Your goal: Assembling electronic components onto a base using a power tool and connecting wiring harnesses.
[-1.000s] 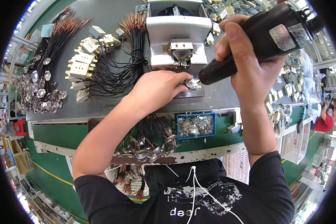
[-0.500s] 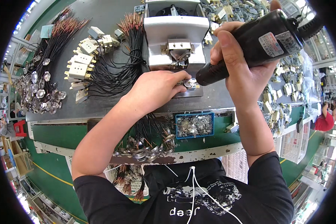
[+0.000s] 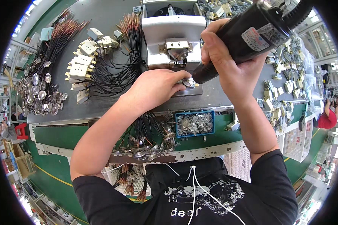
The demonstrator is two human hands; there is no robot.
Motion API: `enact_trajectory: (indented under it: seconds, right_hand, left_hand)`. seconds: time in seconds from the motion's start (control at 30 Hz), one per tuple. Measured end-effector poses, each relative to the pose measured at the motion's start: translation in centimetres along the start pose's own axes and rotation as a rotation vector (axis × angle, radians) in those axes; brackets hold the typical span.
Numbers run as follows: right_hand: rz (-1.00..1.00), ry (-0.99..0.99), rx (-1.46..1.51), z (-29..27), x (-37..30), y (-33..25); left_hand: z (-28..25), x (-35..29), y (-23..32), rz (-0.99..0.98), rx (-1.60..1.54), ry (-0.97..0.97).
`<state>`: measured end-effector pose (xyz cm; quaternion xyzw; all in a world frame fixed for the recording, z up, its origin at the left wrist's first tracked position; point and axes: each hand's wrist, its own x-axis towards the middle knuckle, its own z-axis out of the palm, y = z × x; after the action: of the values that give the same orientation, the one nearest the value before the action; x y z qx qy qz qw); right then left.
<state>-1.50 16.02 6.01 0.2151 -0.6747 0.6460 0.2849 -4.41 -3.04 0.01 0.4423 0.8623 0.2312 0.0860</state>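
My left hand (image 3: 154, 89) pinches a small round metal part (image 3: 188, 82) between thumb and fingers, just in front of a silver bench machine (image 3: 172, 30). Wrapped round a thick black power screwdriver (image 3: 253, 39) is my right hand (image 3: 234, 69). The tool slants down to the left, its nose right at the metal part; the bit and exact contact are hidden. Black wires (image 3: 144, 129) hang below my left wrist, with round metal cups (image 3: 150, 150) at their lower ends.
A blue bin (image 3: 213, 123) of small metal pieces sits near the bench edge. Left are cream terminal blocks (image 3: 79, 69), bundled black wires (image 3: 114, 75) and wired metal cups (image 3: 35, 90). More blocks (image 3: 276, 99) are heaped right. Someone in red (image 3: 328, 119) is far right.
My right hand and the screwdriver have shifted left and slightly up, bringing the nose closer over the metal part. My left hand keeps its pinch nearly in place.
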Motion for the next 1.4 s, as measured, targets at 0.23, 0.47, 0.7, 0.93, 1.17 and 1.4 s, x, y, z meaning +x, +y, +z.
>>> enact_trajectory:
  seconds: [0.23, 0.47, 0.7, 0.93, 1.17, 1.4]
  right_hand:
    - [0.057, 0.011, 0.058, 0.5, -0.3, 0.0]
    - [0.05, 0.026, -0.127, 0.6, -0.1, -1.1]
    - [0.363, 0.167, -0.145, 0.6, 1.0, -6.6]
    - [0.128, 0.23, -0.096, 1.9, 2.3, -6.8]
    - [0.146, 0.355, -0.141, 3.9, 3.1, -5.0]
    - [0.074, 0.306, 0.049, 4.6, 3.2, -2.3]
  left_hand:
    - [0.2, -0.2, 0.0, 0.017, 0.067, 0.014]
    - [0.6, -0.6, 0.3, 0.021, 0.141, 0.071]
    - [1.6, -0.7, 4.9, 0.292, 0.155, -0.142]
    - [5.3, -0.4, 6.0, 0.476, 0.284, -0.247]
    - [4.1, -0.1, 5.4, 0.333, 0.039, -0.345]
    - [4.0, -0.6, 4.8, 0.396, -0.007, -0.233]
